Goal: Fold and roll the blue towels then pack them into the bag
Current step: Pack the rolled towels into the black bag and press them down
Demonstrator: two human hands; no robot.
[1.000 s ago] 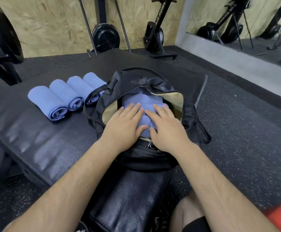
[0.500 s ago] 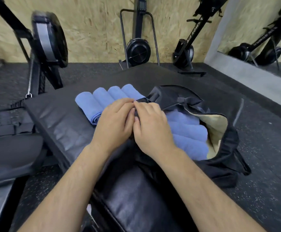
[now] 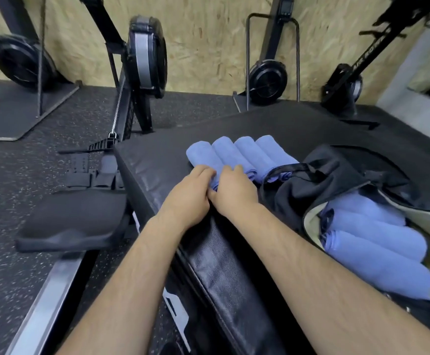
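Observation:
Several rolled blue towels (image 3: 244, 149) lie side by side on a black padded mat (image 3: 272, 124). My left hand (image 3: 188, 198) and my right hand (image 3: 235, 194) meet at the near end of the leftmost roll (image 3: 200, 152), with fingers curled over it from either side. A bit of that roll shows between the hands. To the right, the black bag (image 3: 336, 180) lies open with a tan lining. Three rolled blue towels (image 3: 377, 252) are packed inside it. A bag strap crosses the ends of the rightmost rolls.
The mat's left edge drops to a speckled rubber floor (image 3: 29, 265). A rowing machine with seat and rail (image 3: 73, 221) stands at the left. More rowers (image 3: 267, 78) lean upright against the wooden wall behind.
Both hands left the towels inside the bag and moved left to the row of rolls on the mat. My view swung left, so the bag now sits at the right.

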